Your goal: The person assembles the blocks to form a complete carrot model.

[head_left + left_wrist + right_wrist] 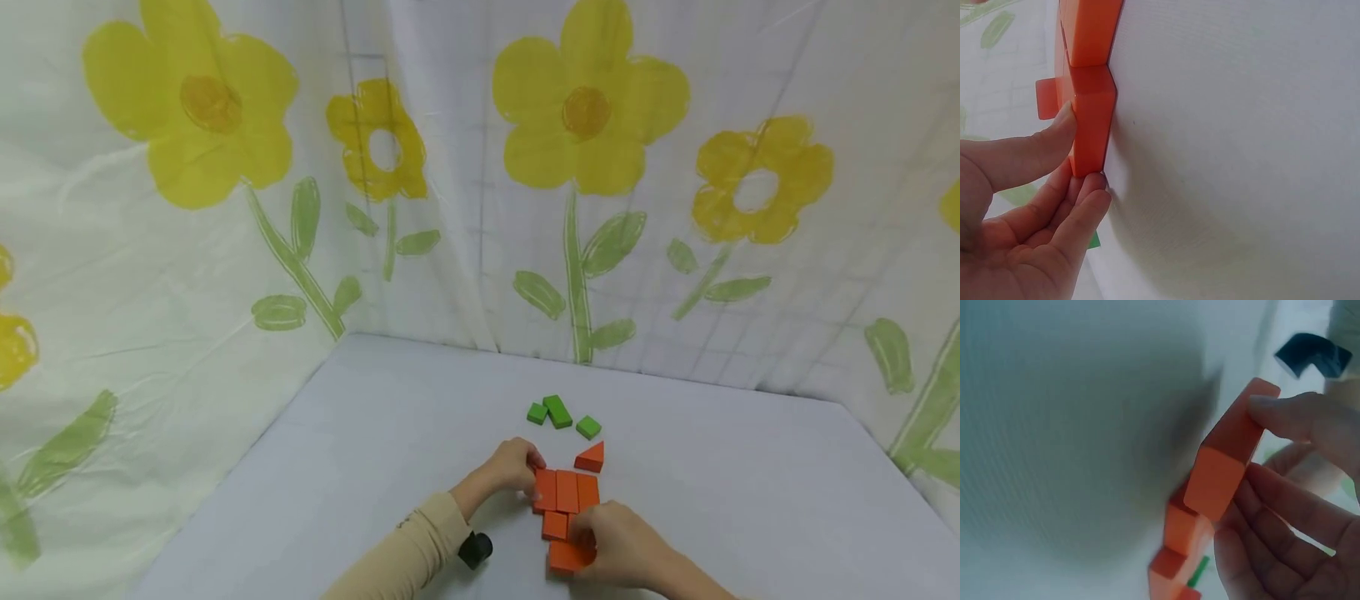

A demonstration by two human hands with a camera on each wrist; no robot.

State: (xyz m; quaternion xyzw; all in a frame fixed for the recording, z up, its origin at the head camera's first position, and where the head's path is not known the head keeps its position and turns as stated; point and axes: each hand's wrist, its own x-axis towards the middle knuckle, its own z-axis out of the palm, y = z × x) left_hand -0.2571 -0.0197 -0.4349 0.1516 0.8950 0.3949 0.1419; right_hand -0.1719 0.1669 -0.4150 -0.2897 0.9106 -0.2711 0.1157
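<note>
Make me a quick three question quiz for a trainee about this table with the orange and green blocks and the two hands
1. True or false: the green blocks touch the orange block cluster.
2. Which hand grips the nearest orange block? A) left hand B) right hand C) neither
3. Fill in: the loose orange piece lying between the green blocks and the cluster is shaped like a ____.

Key
1. False: they lie apart, farther back on the table.
2. B: the right hand holds it, thumb on one side and fingers on the other; the left hand pinches the cluster's far left block.
3. Wedge.
</note>
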